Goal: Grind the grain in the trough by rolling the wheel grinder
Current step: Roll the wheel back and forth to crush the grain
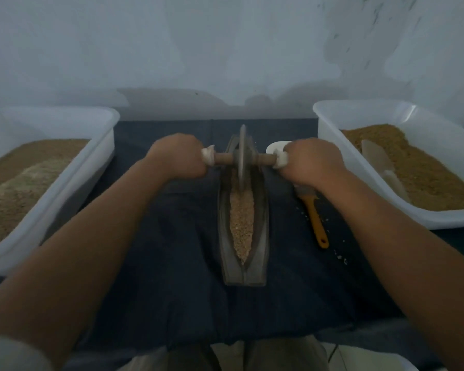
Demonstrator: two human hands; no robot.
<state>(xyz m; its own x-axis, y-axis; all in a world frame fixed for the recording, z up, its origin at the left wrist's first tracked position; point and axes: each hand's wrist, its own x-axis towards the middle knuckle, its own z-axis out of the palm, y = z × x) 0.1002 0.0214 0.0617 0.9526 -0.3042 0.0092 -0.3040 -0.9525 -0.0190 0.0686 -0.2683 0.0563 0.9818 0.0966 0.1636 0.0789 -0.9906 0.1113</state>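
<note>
A long boat-shaped metal trough (pixel 263 226) lies lengthwise on the dark cloth in front of me, holding a strip of pale coarse grain (pixel 242 218). The wheel grinder (pixel 243 153), a thin metal disc on a wooden axle, stands upright in the far half of the trough. My left hand (pixel 176 156) grips the left end of the axle, where white padding shows. At the axle's right end, also padded white, my right hand (pixel 314 160) has its fingers curled around it. Both arms are stretched forward.
A white bin (pixel 73 167) of brownish meal stands at the left; another white bin (pixel 330 145) at the right holds meal and a pale scoop (pixel 381 164). A yellow-handled brush (pixel 316 220) lies right of the trough. Spilled grains (pixel 340 257) dot the cloth.
</note>
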